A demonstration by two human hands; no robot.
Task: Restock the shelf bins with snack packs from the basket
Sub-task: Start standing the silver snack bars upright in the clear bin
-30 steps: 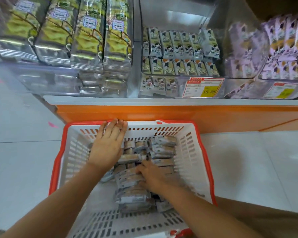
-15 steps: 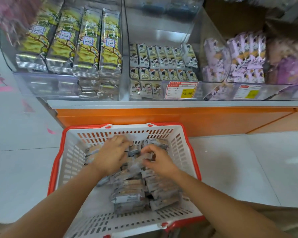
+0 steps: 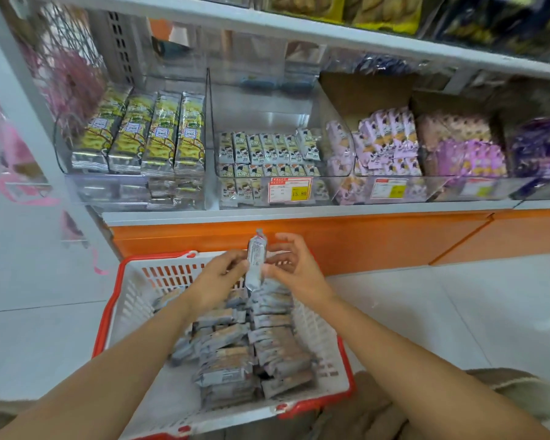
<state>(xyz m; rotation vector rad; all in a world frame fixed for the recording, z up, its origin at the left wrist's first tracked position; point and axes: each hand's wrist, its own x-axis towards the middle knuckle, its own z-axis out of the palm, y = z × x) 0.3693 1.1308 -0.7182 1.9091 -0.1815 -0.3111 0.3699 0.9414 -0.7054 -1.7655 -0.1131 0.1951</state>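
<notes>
Nearest in, the heap of grey snack packs (image 3: 229, 360) is lying loose in the red-rimmed basket (image 3: 108, 312), and the hands are no longer digging among them as they were half a second ago. They are coming up now. One snack pack (image 3: 255, 262) is standing upright above the basket's far rim, with the left hand (image 3: 218, 281) pinching its left edge. The right hand (image 3: 294, 271) is touching the pack's lower right side with the thumb, its fingers curving loosely beside it; whether it is really gripping, I cannot tell. So the pick looks done and the carry is starting. Beyond, the middle bin (image 3: 267, 122) of small black-and-white packs is showing bare space at its back. That is looking like the likely target, though the wrappers are too blurred to match.
</notes>
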